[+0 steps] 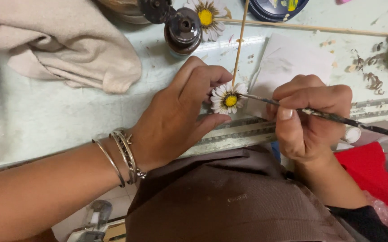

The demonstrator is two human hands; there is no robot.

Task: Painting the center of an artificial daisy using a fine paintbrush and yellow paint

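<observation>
Daisy [228, 99] | pinched by left hand [180, 114] | right hand [308, 118] brush [328, 116] touching petals

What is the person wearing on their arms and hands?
The left hand has bare fingers, and its wrist wears a stack of thin silver bangles, one with little spiky bits. The forearm is bare, with no sleeve. The right hand wears no rings, and its thumbnail is short and pale. No gloves on either hand.

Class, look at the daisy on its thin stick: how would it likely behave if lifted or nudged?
The daisy probably weighs very little: its petals look thin, so likely fragile. Its stick is long and slender, so it may flex or roll. The left hand pinches it; the right hand holds a brush.
</observation>
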